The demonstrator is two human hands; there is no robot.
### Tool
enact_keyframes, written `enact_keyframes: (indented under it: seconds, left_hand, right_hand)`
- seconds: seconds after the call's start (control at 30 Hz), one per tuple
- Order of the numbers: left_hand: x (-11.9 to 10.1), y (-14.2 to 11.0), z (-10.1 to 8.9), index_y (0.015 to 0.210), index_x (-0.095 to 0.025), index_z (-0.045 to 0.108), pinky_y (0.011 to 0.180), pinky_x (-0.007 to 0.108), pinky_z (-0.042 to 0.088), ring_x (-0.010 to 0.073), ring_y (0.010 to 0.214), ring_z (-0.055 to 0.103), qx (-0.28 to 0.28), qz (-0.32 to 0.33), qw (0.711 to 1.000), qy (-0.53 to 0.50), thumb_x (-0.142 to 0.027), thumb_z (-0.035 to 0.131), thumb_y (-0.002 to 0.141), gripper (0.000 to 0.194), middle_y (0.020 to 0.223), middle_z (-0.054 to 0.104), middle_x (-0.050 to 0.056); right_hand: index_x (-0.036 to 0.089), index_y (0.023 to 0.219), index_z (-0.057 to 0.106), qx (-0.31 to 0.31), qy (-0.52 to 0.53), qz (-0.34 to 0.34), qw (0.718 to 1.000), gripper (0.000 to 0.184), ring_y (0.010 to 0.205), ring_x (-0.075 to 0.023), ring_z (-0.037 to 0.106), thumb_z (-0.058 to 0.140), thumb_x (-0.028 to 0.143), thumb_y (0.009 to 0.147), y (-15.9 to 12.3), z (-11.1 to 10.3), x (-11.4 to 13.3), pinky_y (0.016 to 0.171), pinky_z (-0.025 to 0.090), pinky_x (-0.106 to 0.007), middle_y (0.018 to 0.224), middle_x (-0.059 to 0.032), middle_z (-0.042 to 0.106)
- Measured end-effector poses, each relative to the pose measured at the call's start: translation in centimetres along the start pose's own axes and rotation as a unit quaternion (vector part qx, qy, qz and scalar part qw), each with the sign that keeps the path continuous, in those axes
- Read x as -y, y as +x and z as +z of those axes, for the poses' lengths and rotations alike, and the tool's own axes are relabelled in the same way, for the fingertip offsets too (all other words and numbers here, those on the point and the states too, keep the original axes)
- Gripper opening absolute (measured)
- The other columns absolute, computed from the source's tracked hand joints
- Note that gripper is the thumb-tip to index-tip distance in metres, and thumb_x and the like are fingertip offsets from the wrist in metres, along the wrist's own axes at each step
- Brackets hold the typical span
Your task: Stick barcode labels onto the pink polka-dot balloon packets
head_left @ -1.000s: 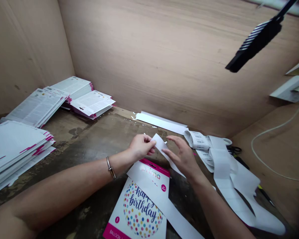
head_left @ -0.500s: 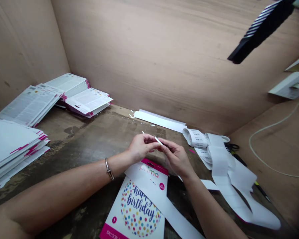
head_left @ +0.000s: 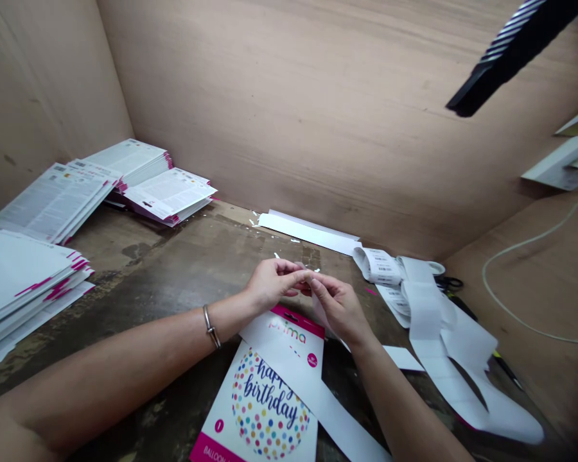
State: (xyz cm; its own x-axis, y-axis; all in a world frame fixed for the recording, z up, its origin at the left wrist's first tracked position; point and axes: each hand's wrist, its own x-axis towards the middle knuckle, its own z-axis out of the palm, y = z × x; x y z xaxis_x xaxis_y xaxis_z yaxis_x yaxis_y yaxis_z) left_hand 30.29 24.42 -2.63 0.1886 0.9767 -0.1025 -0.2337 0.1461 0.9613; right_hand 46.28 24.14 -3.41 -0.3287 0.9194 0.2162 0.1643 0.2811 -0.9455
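Observation:
My left hand (head_left: 277,282) and my right hand (head_left: 340,301) meet above the table, fingertips pinched together. Between them is a thin white paper strip (head_left: 320,311), mostly hidden by the fingers; part of it hangs under my right hand. Just below my hands lies a white and pink balloon packet (head_left: 274,398) printed "happy birthday". A long white paper band (head_left: 340,417) crosses the packet diagonally and runs off toward the bottom edge. A metal bangle is around my left wrist.
Stacks of printed packets (head_left: 29,276) stand at the left, with more packets (head_left: 168,192) in the back corner. A curling roll of barcode labels (head_left: 383,266) trails along the right, near scissors (head_left: 450,283) and a cutter (head_left: 508,371). White strips (head_left: 308,234) lie against the back wall.
My fingertips have closed together over the white strip, so its end that stuck up between them is now covered. The view has shifted slightly; the packet lies as before.

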Motion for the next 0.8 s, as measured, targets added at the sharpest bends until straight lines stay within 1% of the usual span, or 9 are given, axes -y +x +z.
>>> enact_keyframes:
  seconds: [0.1, 0.27, 0.37, 0.47, 0.53, 0.63, 0.67, 0.73, 0.8]
  left_hand:
    - [0.0, 0.1, 0.0, 0.082, -0.01, 0.064, 0.063, 0.024, 0.053, 0.0152, 0.071, 0.066, -0.007, -0.005, 1.0, 0.003, -0.032, 0.071, 0.071, 0.025, 0.078, 0.068, 0.008]
    - [0.2, 0.3, 0.1, 0.082, -0.011, 0.065, 0.06, 0.023, 0.053, 0.0145, 0.07, 0.066, -0.001, -0.001, 1.0, 0.004, -0.029, 0.066, 0.076, 0.019, 0.078, 0.069, 0.007]
    - [0.4, 0.3, 0.1, 0.081, -0.011, 0.065, 0.06, 0.022, 0.053, 0.0139, 0.068, 0.066, 0.002, 0.003, 1.0, 0.005, -0.027, 0.065, 0.077, 0.016, 0.075, 0.069, 0.006]
    - [0.5, 0.2, 0.2, 0.081, -0.01, 0.064, 0.06, 0.022, 0.052, 0.0131, 0.069, 0.065, 0.0, 0.005, 1.0, 0.005, -0.024, 0.062, 0.079, 0.015, 0.078, 0.068, 0.007]
    - [0.4, 0.1, 0.3, 0.081, -0.01, 0.063, 0.061, 0.023, 0.052, 0.0123, 0.068, 0.064, -0.001, 0.004, 1.0, 0.004, -0.023, 0.061, 0.08, 0.013, 0.079, 0.068, 0.007]
    - [0.1, -0.1, 0.2, 0.078, -0.011, 0.059, 0.062, 0.023, 0.052, 0.0109, 0.066, 0.064, 0.006, 0.002, 1.0, 0.008, -0.021, 0.058, 0.081, 0.01, 0.075, 0.066, 0.005]
    - [-0.1, -0.2, 0.0, 0.077, -0.012, 0.057, 0.062, 0.022, 0.051, 0.0105, 0.065, 0.064, 0.007, 0.002, 1.0, 0.013, -0.021, 0.057, 0.082, 0.01, 0.073, 0.065, 0.004]
    - [-0.4, -0.3, -0.4, 0.073, -0.013, 0.054, 0.06, 0.022, 0.05, 0.0103, 0.062, 0.062, 0.004, 0.0, 0.999, 0.034, -0.023, 0.054, 0.084, 0.015, 0.069, 0.064, 0.003]
    - [-0.8, -0.8, -1.0, 0.069, -0.014, 0.053, 0.059, 0.024, 0.049, 0.0109, 0.059, 0.06, -0.013, -0.001, 0.998, 0.068, -0.027, 0.05, 0.086, 0.022, 0.065, 0.062, 0.003]
  right_hand:
    - [0.025, 0.111, 0.065, 0.009, 0.007, 0.004, 1.0, 0.034, 0.097, -0.0253, 0.06, 0.056, 0.044, 0.084, -0.1, 0.0, -0.1, 0.086, 0.047, -0.04, 0.108, -0.005, 0.067]
    - [0.024, 0.112, 0.065, 0.013, 0.022, 0.011, 1.0, 0.035, 0.097, -0.0249, 0.06, 0.055, 0.044, 0.085, -0.1, 0.2, 0.1, 0.085, 0.047, -0.039, 0.104, -0.0051, 0.068]
    - [0.022, 0.104, 0.068, 0.01, 0.022, 0.022, 0.999, 0.036, 0.088, -0.0239, 0.062, 0.053, 0.048, 0.084, -0.1, 0.2, 0.4, 0.081, 0.048, -0.038, 0.096, -0.0053, 0.069]
    - [0.019, 0.094, 0.071, -0.007, 0.004, 0.039, 0.999, 0.041, 0.077, -0.0222, 0.06, 0.053, 0.053, 0.083, -0.1, 0.1, 0.6, 0.077, 0.048, -0.036, 0.082, -0.0055, 0.068]
    - [0.017, 0.096, 0.069, -0.011, -0.004, 0.057, 0.998, 0.046, 0.073, -0.021, 0.059, 0.049, 0.057, 0.083, -0.1, -0.1, 0.5, 0.073, 0.048, -0.034, 0.078, -0.0053, 0.066]
    - [0.018, 0.105, 0.064, 0.013, -0.007, 0.1, 0.995, 0.055, 0.064, -0.0183, 0.058, 0.038, 0.062, 0.085, -0.2, -0.6, 0.4, 0.061, 0.048, -0.031, 0.073, -0.0051, 0.065]
    - [0.018, 0.102, 0.064, 0.024, -0.012, 0.114, 0.993, 0.054, 0.06, -0.017, 0.056, 0.04, 0.062, 0.084, -0.2, -0.8, 0.4, 0.056, 0.046, -0.029, 0.07, -0.0048, 0.064]
    - [0.018, 0.087, 0.065, 0.032, -0.032, 0.131, 0.99, 0.046, 0.053, -0.0142, 0.051, 0.052, 0.061, 0.077, 0.0, -1.5, 0.1, 0.049, 0.041, -0.026, 0.064, -0.0029, 0.061]
    - [0.019, 0.073, 0.061, 0.017, -0.063, 0.134, 0.989, 0.038, 0.051, -0.0123, 0.047, 0.062, 0.056, 0.069, 0.5, -2.1, -0.7, 0.047, 0.037, -0.025, 0.061, -0.0003, 0.058]
